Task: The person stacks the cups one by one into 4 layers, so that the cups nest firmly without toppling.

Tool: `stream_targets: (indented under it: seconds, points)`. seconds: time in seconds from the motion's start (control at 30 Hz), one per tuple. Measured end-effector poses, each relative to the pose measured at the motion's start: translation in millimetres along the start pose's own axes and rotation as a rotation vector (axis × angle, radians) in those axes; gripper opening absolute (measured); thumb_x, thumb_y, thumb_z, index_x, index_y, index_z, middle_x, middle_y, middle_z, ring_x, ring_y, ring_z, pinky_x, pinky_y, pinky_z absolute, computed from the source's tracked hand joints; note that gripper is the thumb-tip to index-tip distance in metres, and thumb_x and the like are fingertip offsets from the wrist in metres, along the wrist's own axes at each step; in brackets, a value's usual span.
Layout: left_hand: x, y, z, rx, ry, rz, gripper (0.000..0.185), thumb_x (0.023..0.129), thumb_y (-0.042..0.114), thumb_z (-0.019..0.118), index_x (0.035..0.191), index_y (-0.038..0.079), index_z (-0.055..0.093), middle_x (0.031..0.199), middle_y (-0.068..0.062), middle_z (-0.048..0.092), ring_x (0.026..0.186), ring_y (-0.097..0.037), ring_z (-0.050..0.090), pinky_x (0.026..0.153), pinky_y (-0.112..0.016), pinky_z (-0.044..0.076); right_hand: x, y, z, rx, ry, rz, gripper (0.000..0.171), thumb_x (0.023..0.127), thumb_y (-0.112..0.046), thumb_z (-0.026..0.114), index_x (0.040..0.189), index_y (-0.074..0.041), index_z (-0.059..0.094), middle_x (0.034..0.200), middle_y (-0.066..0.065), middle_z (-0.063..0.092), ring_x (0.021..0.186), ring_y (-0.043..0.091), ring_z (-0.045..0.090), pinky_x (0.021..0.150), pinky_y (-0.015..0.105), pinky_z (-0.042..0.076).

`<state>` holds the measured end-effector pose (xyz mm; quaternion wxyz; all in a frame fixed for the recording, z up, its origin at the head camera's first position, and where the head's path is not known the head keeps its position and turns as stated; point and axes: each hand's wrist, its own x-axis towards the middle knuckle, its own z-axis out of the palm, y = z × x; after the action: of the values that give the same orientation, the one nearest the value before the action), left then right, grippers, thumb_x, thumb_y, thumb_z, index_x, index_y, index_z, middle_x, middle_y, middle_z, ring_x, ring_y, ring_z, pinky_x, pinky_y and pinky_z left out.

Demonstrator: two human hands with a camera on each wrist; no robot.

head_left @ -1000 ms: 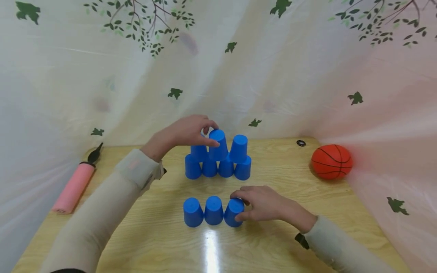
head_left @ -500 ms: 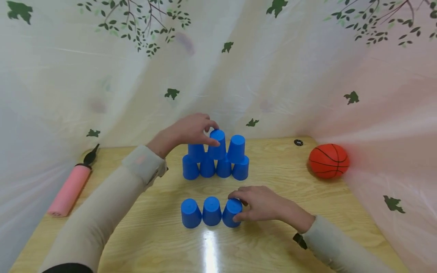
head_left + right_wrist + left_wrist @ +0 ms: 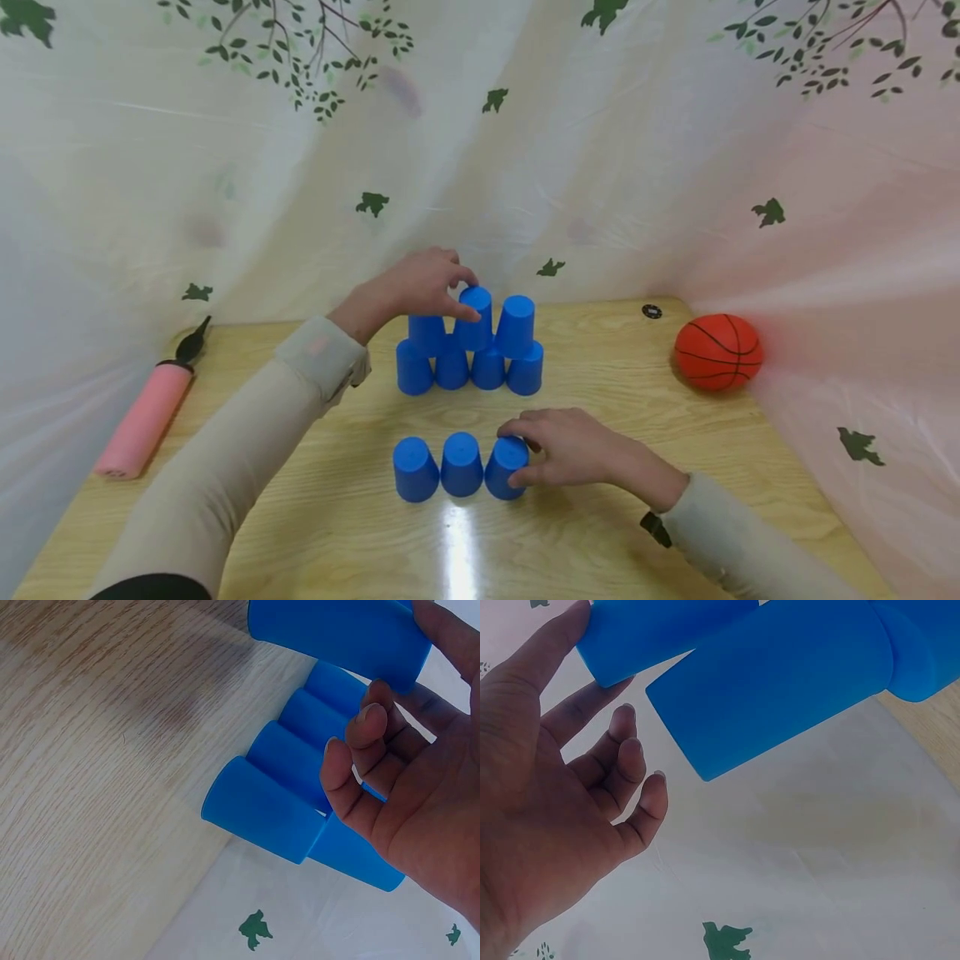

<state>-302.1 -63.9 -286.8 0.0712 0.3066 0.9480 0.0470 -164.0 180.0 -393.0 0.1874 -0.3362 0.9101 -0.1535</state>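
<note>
Cups: L hand (image 3: 416,287) pinches middle top cup (image 3: 476,317) of stack (image 3: 468,350) at worktop (image 3: 600,392) rear, thumb and forefinger curled round it. R hand (image 3: 573,446) fingers grip rightmost cup (image 3: 507,467) of front row of three.

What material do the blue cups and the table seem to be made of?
Blue cups: probably plastic, matte to slightly satin; uniform colour, smooth thin walls. Table: wood or wood-look laminate, glossy; visible grain and a bright light reflection. Which of the two, I cannot tell.
</note>
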Motion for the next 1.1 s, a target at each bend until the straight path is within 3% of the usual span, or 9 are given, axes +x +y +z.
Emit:
stream_targets:
  seconds: [0.47, 1.1]
  points:
    - [0.9, -1.2, 3.6, 0.046, 0.001, -0.004, 0.066, 0.086, 0.058, 0.071, 0.137, 0.018, 0.062, 0.121, -0.012, 0.062, 0.111, -0.026, 0.058, 0.09, -0.041, 0.052, 0.8, 0.4, -0.3, 0.014, -0.006, 0.0, 0.058, 0.089, -0.055, 0.069, 0.136, -0.023, 0.059, 0.118, -0.007, 0.067, 0.102, 0.01, 0.062, 0.083, 0.034, 0.052]
    - [6.0, -2.7, 9.2, 0.095, 0.0, -0.011, 0.066, 0.085, 0.06, 0.071, 0.137, 0.021, 0.063, 0.119, -0.01, 0.062, 0.109, -0.024, 0.056, 0.089, -0.038, 0.051, 1.7, 1.4, 0.8, 0.012, -0.003, -0.003, 0.057, 0.088, -0.053, 0.07, 0.135, -0.023, 0.06, 0.111, -0.009, 0.067, 0.092, 0.007, 0.059, 0.076, 0.028, 0.049]
